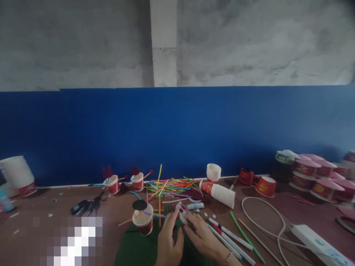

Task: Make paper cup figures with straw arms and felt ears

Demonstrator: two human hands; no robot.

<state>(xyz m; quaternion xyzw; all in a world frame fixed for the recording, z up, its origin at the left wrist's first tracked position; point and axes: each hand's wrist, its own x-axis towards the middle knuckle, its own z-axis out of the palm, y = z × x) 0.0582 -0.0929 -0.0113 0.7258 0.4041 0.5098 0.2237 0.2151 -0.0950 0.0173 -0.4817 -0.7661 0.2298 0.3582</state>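
Observation:
My left hand point(170, 236) and my right hand point(203, 236) meet over a dark green sheet point(129, 247). Between their fingertips is a small white-and-red looped piece point(183, 211), like a strip or a tape ring; its exact kind is unclear. Fingers of both hands are closed on it. Just left of my left hand stands a paper cup point(143, 221) with a black disc and coloured pipe cleaners at its rim. A white glue stick point(195, 205) lies right behind my fingers.
Behind lies a heap of coloured pipe cleaners point(172, 188), with two decorated cups point(111, 184) to its left. Nested cups point(222, 194) lie on their side. Markers point(231, 234), a white cable point(281, 214) and a power strip point(318, 240) are at right. Scissors point(88, 205) lie left.

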